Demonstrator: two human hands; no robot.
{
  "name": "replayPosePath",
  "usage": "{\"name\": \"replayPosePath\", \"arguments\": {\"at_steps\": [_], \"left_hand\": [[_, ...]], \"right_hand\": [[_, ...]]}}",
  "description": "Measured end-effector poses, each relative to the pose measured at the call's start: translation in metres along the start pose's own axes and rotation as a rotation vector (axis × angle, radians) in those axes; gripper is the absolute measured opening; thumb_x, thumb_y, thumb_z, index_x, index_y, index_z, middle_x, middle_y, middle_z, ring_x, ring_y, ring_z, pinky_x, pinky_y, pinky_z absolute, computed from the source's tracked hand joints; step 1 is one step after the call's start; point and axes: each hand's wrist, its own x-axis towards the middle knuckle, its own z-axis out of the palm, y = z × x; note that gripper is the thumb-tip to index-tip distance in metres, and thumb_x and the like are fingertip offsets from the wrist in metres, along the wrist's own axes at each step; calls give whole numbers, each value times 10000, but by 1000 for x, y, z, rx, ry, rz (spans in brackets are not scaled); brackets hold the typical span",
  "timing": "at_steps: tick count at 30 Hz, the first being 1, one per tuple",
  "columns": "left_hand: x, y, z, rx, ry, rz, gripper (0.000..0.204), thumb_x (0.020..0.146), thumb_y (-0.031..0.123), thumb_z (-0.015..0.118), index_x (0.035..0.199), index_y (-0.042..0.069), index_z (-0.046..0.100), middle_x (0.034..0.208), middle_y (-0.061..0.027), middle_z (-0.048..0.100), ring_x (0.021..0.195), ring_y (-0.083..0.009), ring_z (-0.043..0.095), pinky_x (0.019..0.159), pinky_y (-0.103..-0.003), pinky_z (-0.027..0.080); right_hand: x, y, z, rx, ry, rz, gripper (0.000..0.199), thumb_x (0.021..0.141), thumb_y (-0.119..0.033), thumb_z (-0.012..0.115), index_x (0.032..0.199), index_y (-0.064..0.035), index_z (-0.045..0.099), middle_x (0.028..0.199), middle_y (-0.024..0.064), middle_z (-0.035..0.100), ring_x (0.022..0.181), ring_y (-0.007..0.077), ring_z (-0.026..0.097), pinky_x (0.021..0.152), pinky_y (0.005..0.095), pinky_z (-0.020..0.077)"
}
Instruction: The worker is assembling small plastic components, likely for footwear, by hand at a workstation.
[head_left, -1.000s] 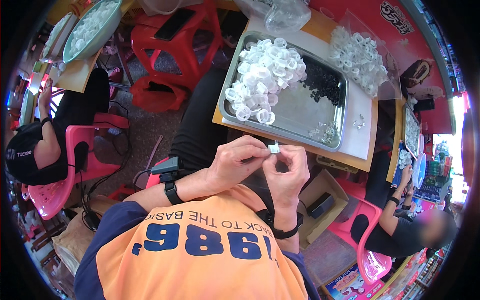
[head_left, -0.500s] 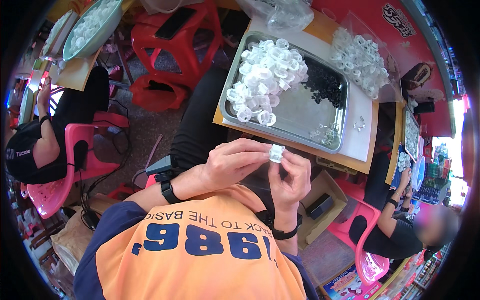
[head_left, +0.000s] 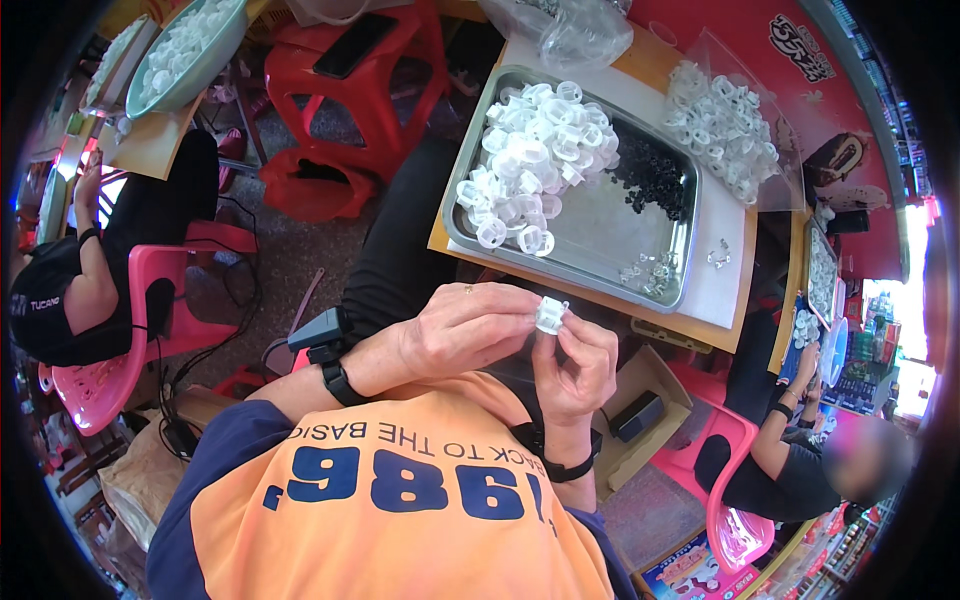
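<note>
Between the fingertips of both hands is a small white plastic housing (head_left: 549, 315), held up in front of the tray's near edge. My left hand (head_left: 470, 330) pinches it from the left. From the right, my right hand (head_left: 577, 365) grips the same piece with thumb and forefinger. Just beyond lies a metal tray (head_left: 590, 235). It carries a heap of white translucent plastic rings (head_left: 535, 150), a pile of small black parts (head_left: 655, 180) and a few tiny clear pieces (head_left: 655, 272) in the near right corner.
A clear bag of white parts (head_left: 725, 130) lies right of the tray, beside loose clear bits (head_left: 719, 253). Red stools (head_left: 350, 90), one bearing a phone (head_left: 354, 46), stand to the left. An open cardboard box (head_left: 650, 405) sits below the table. Co-workers sit at both sides.
The white housing has turned slightly and come a little lower and to the left, with both hands still pinching it. The tray's contents look the same.
</note>
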Motion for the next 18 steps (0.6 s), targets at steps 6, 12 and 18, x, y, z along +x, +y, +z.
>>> {"name": "replayPosePath", "arguments": {"at_steps": [6, 12, 18], "left_hand": [[1, -5, 9, -18, 84, -48, 260, 747, -72, 759, 970, 3, 647, 976, -164, 696, 846, -259, 715, 690, -310, 593], [14, -1, 10, -436, 77, -788, 128, 821, -17, 740, 933, -31, 680, 937, -103, 705, 811, -165, 699, 725, -254, 576], [16, -8, 3, -989, -24, -1280, 300, 946, 69, 640, 1234, -13, 638, 1105, -87, 689, 958, -117, 672, 814, -251, 568]], "right_hand": [[8, 0, 3, -28, -17, 8, 260, 744, 80, 795, 906, -5, 611, 938, 147, 676, 816, 232, 707, 703, 285, 596], [23, 2, -2, 536, -108, 893, 91, 899, 43, 669, 969, 58, 614, 890, 114, 700, 752, 156, 707, 680, 235, 576], [26, 14, -15, 692, -139, 1013, 100, 915, -6, 674, 978, 60, 636, 869, 119, 709, 683, 134, 690, 626, 226, 556]]}}
